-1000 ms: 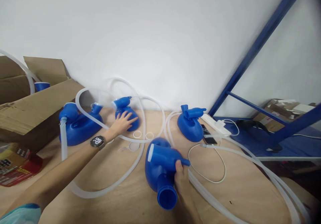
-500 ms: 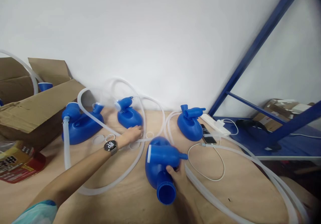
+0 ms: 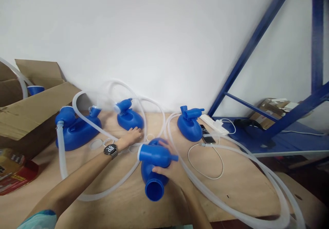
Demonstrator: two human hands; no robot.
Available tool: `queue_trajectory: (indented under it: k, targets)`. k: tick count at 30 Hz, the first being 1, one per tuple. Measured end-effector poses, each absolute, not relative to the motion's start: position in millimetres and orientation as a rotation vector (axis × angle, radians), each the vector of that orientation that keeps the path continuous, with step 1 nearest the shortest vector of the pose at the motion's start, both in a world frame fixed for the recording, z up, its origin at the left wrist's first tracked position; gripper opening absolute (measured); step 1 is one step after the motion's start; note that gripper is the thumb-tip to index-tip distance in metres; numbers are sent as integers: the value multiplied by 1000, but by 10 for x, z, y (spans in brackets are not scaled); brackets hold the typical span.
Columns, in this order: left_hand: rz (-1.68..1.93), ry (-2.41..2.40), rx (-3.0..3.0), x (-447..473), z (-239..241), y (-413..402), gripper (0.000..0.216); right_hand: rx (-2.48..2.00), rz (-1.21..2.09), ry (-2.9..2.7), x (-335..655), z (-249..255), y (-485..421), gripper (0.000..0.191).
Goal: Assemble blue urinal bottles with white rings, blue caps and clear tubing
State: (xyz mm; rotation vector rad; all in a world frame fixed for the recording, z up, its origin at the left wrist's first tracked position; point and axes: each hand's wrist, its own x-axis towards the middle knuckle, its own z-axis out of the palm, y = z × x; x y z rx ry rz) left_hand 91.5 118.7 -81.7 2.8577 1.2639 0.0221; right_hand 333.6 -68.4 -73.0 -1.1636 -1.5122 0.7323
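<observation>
My right hand (image 3: 168,165) grips a blue plastic container (image 3: 151,167) with an open spout facing me, resting on the wooden table (image 3: 128,201). My left hand (image 3: 133,135), with a watch on the wrist, reaches to the foot of another blue container (image 3: 130,117) and closes over small white rings lying by a clear hose (image 3: 102,193); what its fingers hold is hidden. Two more blue containers, one at the left (image 3: 77,128) and one at the right (image 3: 189,126), stand near the wall.
An open cardboard box (image 3: 28,112) stands at the left with a red packet (image 3: 15,170) in front of it. A phone (image 3: 207,138), a white power strip (image 3: 214,123) and a white cable lie at right. Blue shelf frame (image 3: 246,51) rises beyond. Long clear hoses loop across the table.
My left hand left the top of the far blue container and dropped to the rings in front of it. My right hand shifted the near container a little leftward.
</observation>
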Motion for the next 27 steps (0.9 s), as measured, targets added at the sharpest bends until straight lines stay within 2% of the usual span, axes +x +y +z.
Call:
queue_trajectory:
  k: [2,6,9,11,12,17,23,27]
  targets:
    - [147,1288,2857,887,-696,1150,29,-1143,601,-1647,3314,-731,-602,94]
    - [484,1337,2811,631,-336,952,40,-1134,395,-1720,3238,-635,-507,81]
    - [763,1360,2718,307,-76,515,44,-1209,334,-1726,3150,-545,-551,78]
    - [1129,1266,2538,119,31,104,39,-1269,284,-1726,3071,-514,-615,74]
    - [1182,1172,2538,53,58,-109,38,-1301,254,-1704,3028,-508,-646,72]
    - [1018,929,2668,-13,14,-822,44,-1443,187,-1546,2857,-519,-698,70]
    - [888,916,2678,24,-56,-837,49,-1529,189,-1501,2795,-537,-628,78]
    - [928,860,2707,58,-99,-841,50,-1558,176,-1435,2771,-543,-620,75]
